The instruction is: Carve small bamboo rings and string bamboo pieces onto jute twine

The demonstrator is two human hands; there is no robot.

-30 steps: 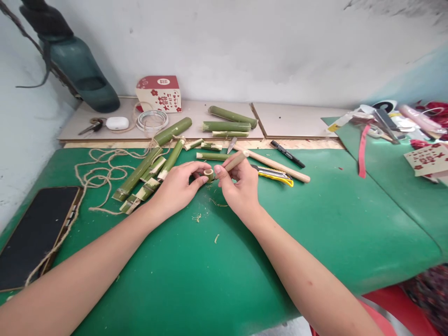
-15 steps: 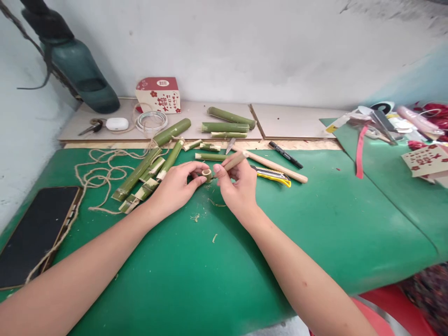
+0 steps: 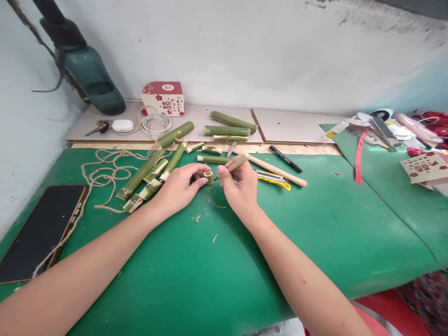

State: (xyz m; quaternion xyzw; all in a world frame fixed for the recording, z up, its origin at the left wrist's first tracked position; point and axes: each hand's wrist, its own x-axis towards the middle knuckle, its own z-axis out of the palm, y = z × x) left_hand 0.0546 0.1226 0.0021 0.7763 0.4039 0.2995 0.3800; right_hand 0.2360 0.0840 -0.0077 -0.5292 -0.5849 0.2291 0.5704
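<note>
Between the thumb and fingers of my left hand (image 3: pixel 185 184) is a short hollow bamboo piece (image 3: pixel 209 177), its open end upward. My right hand (image 3: pixel 240 184) grips a carving tool (image 3: pixel 239 163) by its wooden handle. The tool's thin tip points left at the bamboo piece's side; whether it touches cannot be made out. Pale bamboo shavings (image 3: pixel 196 218) lie on the green table (image 3: pixel 182 275) just below. Just right of my right hand is a yellow utility knife (image 3: pixel 275 179). Beyond it rests another wooden-handled pointed tool (image 3: pixel 276 169).
Several cut bamboo lengths (image 3: pixel 140 175) lie left of my hands, with more bamboo (image 3: pixel 226 131) on the back ledge. Loose twine (image 3: pixel 105 175) runs past a phone (image 3: pixel 44 233). A black marker (image 3: pixel 285 158) is at back right. A bottle (image 3: pixel 93 79) stands at back left.
The view has shifted slightly. The bamboo piece now shows a little more of its side wall. Both hands keep their holds, with the tool tip still beside the piece.
</note>
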